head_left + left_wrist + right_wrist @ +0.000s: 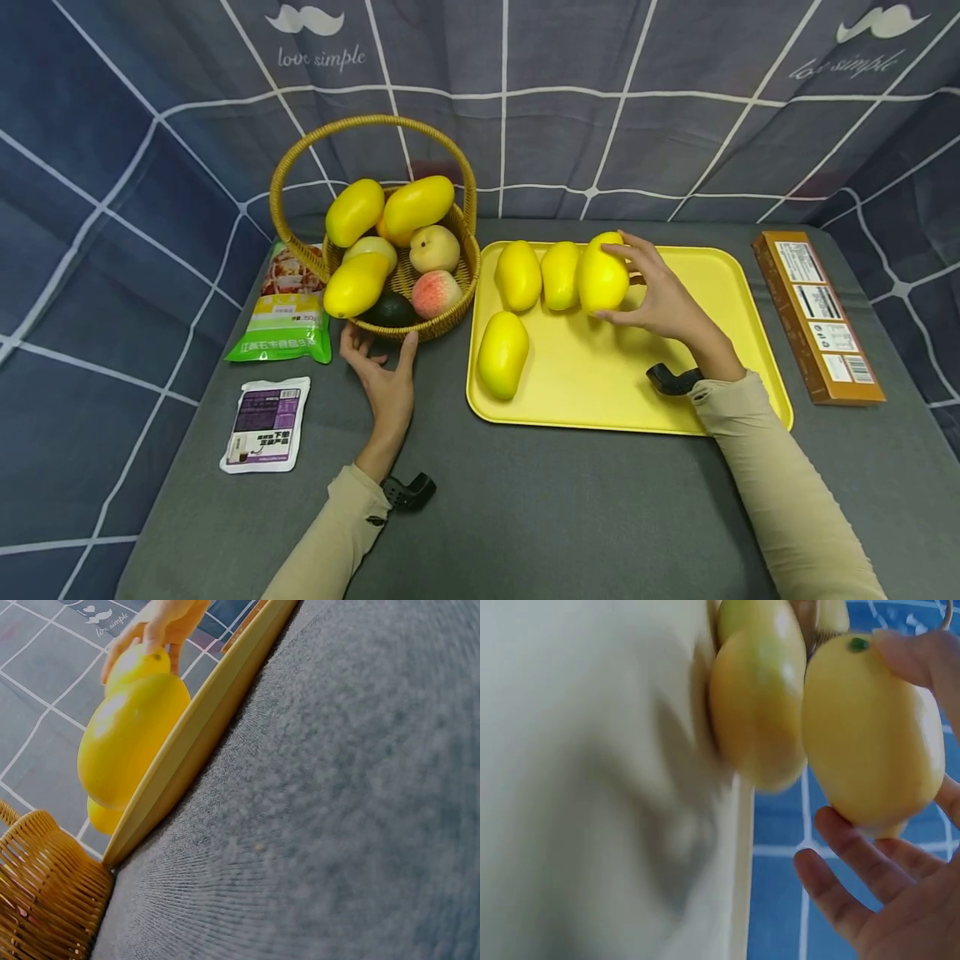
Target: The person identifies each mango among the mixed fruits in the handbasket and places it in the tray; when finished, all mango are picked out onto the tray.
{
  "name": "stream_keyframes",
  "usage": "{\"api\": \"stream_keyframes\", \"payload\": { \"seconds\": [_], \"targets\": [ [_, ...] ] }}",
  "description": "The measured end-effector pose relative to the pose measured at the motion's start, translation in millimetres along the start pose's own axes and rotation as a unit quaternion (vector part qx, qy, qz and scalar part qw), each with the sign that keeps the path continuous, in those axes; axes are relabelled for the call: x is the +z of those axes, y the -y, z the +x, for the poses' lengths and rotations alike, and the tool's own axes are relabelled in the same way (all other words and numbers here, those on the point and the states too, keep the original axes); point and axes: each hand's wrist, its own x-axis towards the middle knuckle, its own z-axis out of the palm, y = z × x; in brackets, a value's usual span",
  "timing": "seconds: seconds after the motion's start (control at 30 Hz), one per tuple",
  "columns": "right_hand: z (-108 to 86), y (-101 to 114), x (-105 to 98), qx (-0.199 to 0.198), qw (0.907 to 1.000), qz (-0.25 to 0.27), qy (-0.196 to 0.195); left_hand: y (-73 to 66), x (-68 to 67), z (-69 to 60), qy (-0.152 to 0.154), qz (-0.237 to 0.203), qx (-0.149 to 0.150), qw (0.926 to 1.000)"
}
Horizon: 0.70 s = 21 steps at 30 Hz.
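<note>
A yellow mango (602,277) is held between thumb and fingers of the right hand (662,298), near the yellow tray's back edge (585,371). Two more mangoes (519,275) lie beside it, a fourth mango (503,354) by its left edge. The left hand (386,385) spreads wide before the fruit basket (450,323). Over toward the tabletop's right edge (555,517) lies a brown box (817,325).

Smooth yellow mango (602,275) in the right fingers (639,255), above the tray (600,379); golden woven basket (446,325), upright, beside that tray
</note>
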Motion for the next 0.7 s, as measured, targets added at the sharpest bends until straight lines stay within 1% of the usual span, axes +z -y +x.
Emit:
{"api": "stream_keyframes", "payload": {
  "seconds": [0.1,0.2,0.3,0.4,0.53,0.7],
  "targets": [
    [1.8,-13,-7,0.038,0.9986,0.02,0.031,-0.2,0.3,0.3,0.001,-0.002,0.003,1.0],
    [4.0,-27,-10,0.072,0.9953,0.032,0.057,-0.4,0.3,0.4,0.001,-0.002,0.003,1.0],
    [5.4,-37,-11,0.093,0.9924,0.032,0.074,-0.8,0.3,-0.1,0.002,-0.001,0.0,1.0],
    [6.5,-43,-11,0.102,0.991,0.027,0.083,-1.0,0.5,-0.5,0.004,0.0,-0.001,1.0],
    [8.2,-46,-10,0.103,0.9905,0.027,0.088,-1.1,0.6,-0.3,0.004,-0.001,0.003,1.0],
    [10.9,-45,-10,0.089,0.9907,0.021,0.101,-2.1,0.0,-0.7,0.003,-0.002,0.003,1.0]
  ]
}}
